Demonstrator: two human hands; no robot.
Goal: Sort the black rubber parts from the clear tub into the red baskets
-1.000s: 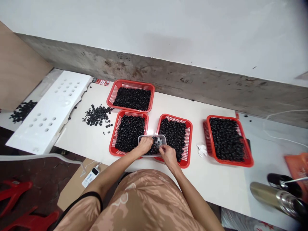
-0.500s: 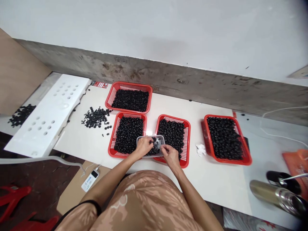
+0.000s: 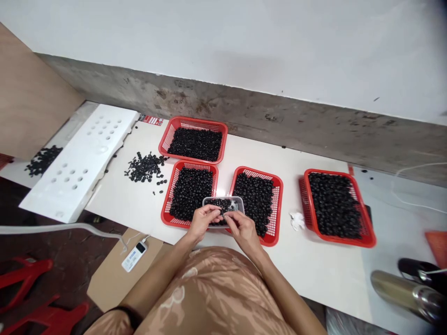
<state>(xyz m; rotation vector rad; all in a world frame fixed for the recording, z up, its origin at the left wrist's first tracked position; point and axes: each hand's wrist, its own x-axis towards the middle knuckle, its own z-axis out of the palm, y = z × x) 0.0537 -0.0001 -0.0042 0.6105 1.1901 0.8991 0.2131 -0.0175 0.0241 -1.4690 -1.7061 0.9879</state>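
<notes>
A small clear plastic tub [image 3: 240, 201] with black parts in it rests across the near edges of two red baskets. Over its near side my left hand [image 3: 204, 220] and my right hand [image 3: 243, 229] almost meet, both with fingers pinched. Whatever lies between the fingertips is too small to make out. The left red basket [image 3: 166, 215] and the right red basket [image 3: 277, 211] hold many small black ring-shaped parts. Behind them, another red basket [image 3: 224, 148] is filled with finer black pieces.
Loose black parts [image 3: 145, 167] lie heaped at left, beside a white board with holes [image 3: 78, 163]. Farther right are crumpled white tissue [image 3: 296, 221], a fourth red basket [image 3: 370, 237] and a metal flask [image 3: 398, 288]. A white power bank [image 3: 134, 257] lies on cardboard below the table.
Both hands have come closer together, to the tub's near side; the left has drawn back from inside it. The whole view has shifted slightly.
</notes>
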